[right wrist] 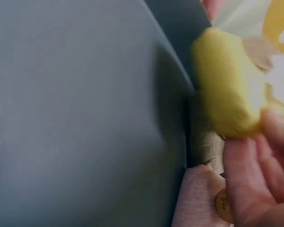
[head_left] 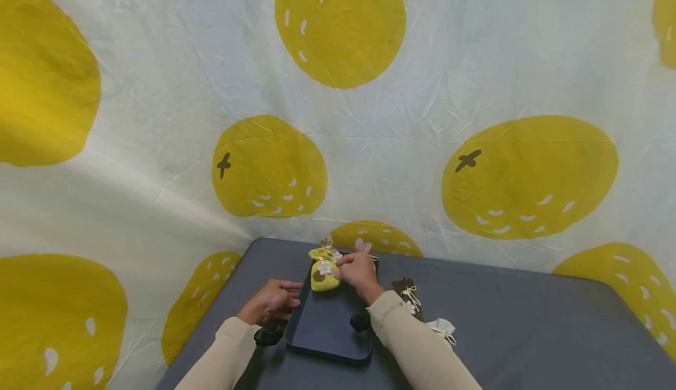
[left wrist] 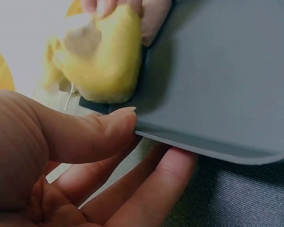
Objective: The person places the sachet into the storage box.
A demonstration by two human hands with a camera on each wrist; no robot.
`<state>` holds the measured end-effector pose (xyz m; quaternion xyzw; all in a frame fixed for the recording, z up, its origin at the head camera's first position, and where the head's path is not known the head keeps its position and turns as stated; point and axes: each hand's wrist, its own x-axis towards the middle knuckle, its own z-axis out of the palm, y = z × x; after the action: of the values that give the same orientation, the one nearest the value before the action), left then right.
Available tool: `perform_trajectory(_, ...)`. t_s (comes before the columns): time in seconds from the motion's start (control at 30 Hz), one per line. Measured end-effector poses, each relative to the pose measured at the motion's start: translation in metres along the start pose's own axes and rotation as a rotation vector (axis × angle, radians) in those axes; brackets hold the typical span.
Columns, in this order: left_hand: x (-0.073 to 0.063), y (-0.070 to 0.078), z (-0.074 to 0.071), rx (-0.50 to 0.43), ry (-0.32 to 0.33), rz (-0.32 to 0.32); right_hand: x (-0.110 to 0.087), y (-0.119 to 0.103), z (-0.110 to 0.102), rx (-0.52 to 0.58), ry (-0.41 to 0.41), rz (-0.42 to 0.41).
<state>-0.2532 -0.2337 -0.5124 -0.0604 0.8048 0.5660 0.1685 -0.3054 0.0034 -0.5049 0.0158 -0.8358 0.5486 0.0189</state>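
A yellow drawstring pouch [head_left: 325, 277] with a white flower and a round brown tag is pinched between thumb and fingers of my right hand [head_left: 361, 271]. It hangs over the far end of a dark grey tray [head_left: 330, 325]. My left hand [head_left: 271, 301] holds the tray's left rim, thumb above and fingers beneath, as the left wrist view shows. A pink pouch [right wrist: 199, 196] with a round tag and a beige pouch [right wrist: 213, 153] lie at the far end, beside the right fingers. Just behind the held pouch shows a yellow gathered top [head_left: 319, 253], partly covered.
Right of the tray, a dark brown pouch [head_left: 405, 291] with a white flower and a white pouch [head_left: 441, 326] lie on the grey table [head_left: 507, 325], partly behind the right forearm. A white curtain [head_left: 380, 161] printed with yellow fruit hangs behind the table.
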Motion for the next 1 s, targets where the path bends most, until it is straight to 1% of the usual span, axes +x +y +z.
perform_trajectory(0.13,0.002,0.001,0.003,0.007,-0.003,-0.001,0.0,0.002,-0.003,-0.16,-0.051,-0.107)
perform_trajectory(0.2,0.003,0.001,0.004,0.009,-0.003,-0.001,0.001,0.004,-0.008,-0.208,-0.069,-0.142)
perform_trajectory(0.37,0.004,-0.001,0.007,0.003,-0.004,0.004,0.0,0.008,-0.029,-0.207,-0.114,-0.097)
perform_trajectory(0.63,0.002,0.0,0.004,0.024,0.007,0.002,0.003,0.009,-0.079,-0.199,-0.098,-0.053)
perform_trajectory(0.73,0.002,0.0,0.003,0.024,0.001,-0.004,0.001,0.016,-0.099,-0.217,-0.078,-0.044)
perform_trajectory(0.87,0.001,-0.003,0.001,0.023,-0.001,-0.02,-0.006,0.032,-0.124,-0.235,-0.031,-0.025)
perform_trajectory(1.0,0.001,-0.002,-0.001,0.017,0.006,-0.015,-0.014,0.045,-0.145,-0.248,0.02,-0.021)
